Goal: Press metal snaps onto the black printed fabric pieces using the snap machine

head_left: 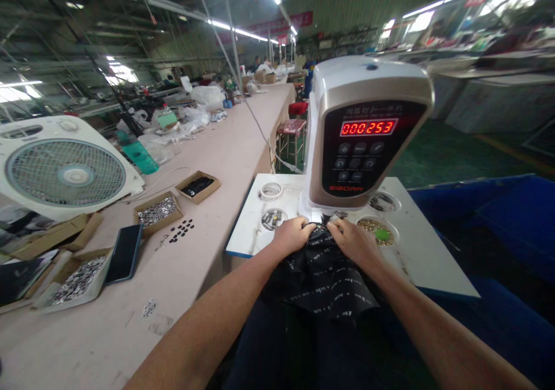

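Note:
A black cloth with rows of white print (332, 280) hangs from both of my hands over the front edge of a white machine table (243, 228). My left hand (292, 237) pinches its upper left edge, and my right hand (349, 237) grips the upper right edge. Both hands are close under the head of a snap-fastening machine (373, 141), whose red display reads 000253. The cloth's top edge lies at the machine's working point, where the contact is too small to make out. Beside my right hand, a round well holds brass-coloured fasteners (368, 226) and a green piece.
On the long table (234, 141) at left stand a fan (73, 170), a teal bottle (137, 152), a phone (124, 253) and boxes of metal snap parts (158, 210). Loose black pieces (181, 230) lie near them. Blue fabric (489, 211) hangs at right; a red stool (295, 126) stands behind.

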Motion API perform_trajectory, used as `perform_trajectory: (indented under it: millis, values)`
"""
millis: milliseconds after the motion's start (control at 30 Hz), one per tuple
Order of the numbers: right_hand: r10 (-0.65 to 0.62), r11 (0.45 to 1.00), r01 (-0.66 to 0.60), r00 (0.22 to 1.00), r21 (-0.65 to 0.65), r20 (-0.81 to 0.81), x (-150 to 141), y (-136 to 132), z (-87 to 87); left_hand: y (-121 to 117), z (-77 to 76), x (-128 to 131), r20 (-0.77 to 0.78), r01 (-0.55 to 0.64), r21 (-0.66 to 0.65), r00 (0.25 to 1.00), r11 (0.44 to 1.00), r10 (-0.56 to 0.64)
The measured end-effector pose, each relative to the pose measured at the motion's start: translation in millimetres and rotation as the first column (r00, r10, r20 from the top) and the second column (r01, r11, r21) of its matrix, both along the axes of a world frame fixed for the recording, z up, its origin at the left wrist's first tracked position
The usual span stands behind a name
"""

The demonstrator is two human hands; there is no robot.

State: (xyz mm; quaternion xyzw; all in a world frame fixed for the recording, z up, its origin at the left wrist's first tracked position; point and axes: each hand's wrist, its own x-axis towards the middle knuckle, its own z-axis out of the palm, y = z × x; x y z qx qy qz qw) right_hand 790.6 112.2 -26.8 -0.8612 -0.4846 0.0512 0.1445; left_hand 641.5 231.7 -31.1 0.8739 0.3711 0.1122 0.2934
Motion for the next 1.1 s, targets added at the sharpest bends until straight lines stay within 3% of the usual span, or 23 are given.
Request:
perform_trajectory:
  millis: [767,967,1100]
  values:
    - [-0.012,1.0,0.013,0.999,0.016,-0.044,-2,-1,1.0,-2,-0.2,-1,0.018,-0.015,0.0,1.0,1.0,0.015]
    - [-0.01,0.996,0.021,0.992,0.087,-0.122,0,1,1.3,2,-1.4,0,0.07,-0.014,-0.04,0.997,0.999,0.017]
    - [0.001,0.983,0.035,0.981,0.179,-0.194,5,0,4.8,-2,9.0,-8,0.17,-0.015,-0.06,0.985,0.998,0.025]
